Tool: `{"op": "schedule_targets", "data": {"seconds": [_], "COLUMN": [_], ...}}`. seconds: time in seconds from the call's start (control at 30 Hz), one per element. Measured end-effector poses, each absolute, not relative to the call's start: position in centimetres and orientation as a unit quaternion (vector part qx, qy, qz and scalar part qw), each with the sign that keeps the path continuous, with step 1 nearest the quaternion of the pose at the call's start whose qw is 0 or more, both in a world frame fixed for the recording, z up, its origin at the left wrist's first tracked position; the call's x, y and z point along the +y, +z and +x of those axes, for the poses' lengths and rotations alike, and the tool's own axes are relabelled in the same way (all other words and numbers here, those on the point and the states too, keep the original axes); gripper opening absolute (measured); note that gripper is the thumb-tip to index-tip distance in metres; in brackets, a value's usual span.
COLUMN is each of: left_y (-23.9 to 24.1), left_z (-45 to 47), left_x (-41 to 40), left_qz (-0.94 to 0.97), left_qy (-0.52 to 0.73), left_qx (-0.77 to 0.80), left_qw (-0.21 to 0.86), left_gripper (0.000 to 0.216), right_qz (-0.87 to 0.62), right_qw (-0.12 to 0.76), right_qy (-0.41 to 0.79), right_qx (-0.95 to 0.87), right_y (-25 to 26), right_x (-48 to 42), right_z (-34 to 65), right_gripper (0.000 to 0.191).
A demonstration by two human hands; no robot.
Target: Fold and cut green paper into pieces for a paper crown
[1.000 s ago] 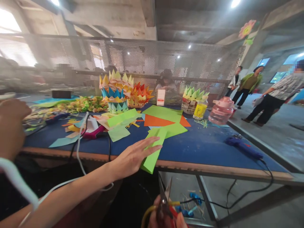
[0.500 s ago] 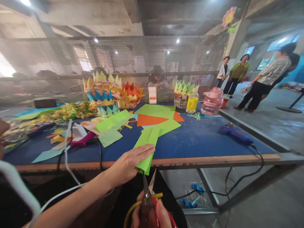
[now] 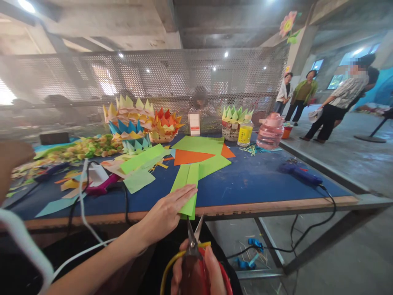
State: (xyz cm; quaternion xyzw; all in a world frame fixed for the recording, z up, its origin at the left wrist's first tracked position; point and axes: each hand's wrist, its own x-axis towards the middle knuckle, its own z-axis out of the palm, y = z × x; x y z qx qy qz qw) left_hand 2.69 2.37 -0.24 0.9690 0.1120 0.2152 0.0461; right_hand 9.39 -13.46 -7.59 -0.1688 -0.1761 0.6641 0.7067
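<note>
On the blue table [image 3: 251, 184], the open left hand [image 3: 167, 211] flattens a folded lime-green paper strip [image 3: 187, 180]; the right hand [image 3: 196, 272] grips red-handled scissors [image 3: 193, 241].

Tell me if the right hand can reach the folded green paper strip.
Likely yes: the right hand holds red-handled metal scissors, blades open, just under the overhanging end of the folded green paper strip; nothing lies between.
</note>
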Motion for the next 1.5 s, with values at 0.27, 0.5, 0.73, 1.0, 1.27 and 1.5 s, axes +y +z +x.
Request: {"op": "schedule_targets", "data": {"seconds": [0.27, 0.5, 0.73, 1.0, 1.27, 1.5], "left_y": [0.2, -1.5, -3.3, -3.2, -2.9, -3.3], "left_z": [0.6, 0.5, 0.5, 0.5, -0.6, -1.2], "left_x": [1.7, 1.5, 1.1, 1.4, 1.8, 2.1], "left_qz": [0.985, 0.977, 0.965, 0.963, 0.969, 0.972], "left_qy": [0.166, 0.197, 0.215, 0.228, 0.215, 0.209], "left_qx": [0.051, 0.047, 0.056, 0.040, 0.022, 0.024], "left_qw": [0.014, -0.067, -0.141, -0.136, -0.123, -0.103], "left_gripper": [0.064, 0.059, 0.063, 0.064, 0.061, 0.061], "right_qz": [-0.189, -0.190, -0.164, -0.130, -0.121, -0.125], "right_qw": [0.687, 0.679, 0.664, 0.657, 0.635, 0.625], "right_qy": [0.664, 0.669, 0.702, 0.720, 0.743, 0.747], "right_qx": [-0.226, -0.233, -0.199, -0.179, -0.173, -0.187], "right_y": [-7.8, -7.9, -8.0, -7.7, -7.5, -7.8], "right_x": [-13.4, -12.9, -11.7, -12.4, -12.1, -12.4], "right_z": [11.3, 11.8, 12.0, 13.0, 13.2, 12.8], "right_gripper": [0.061, 0.061, 0.059, 0.061, 0.068, 0.064]}}
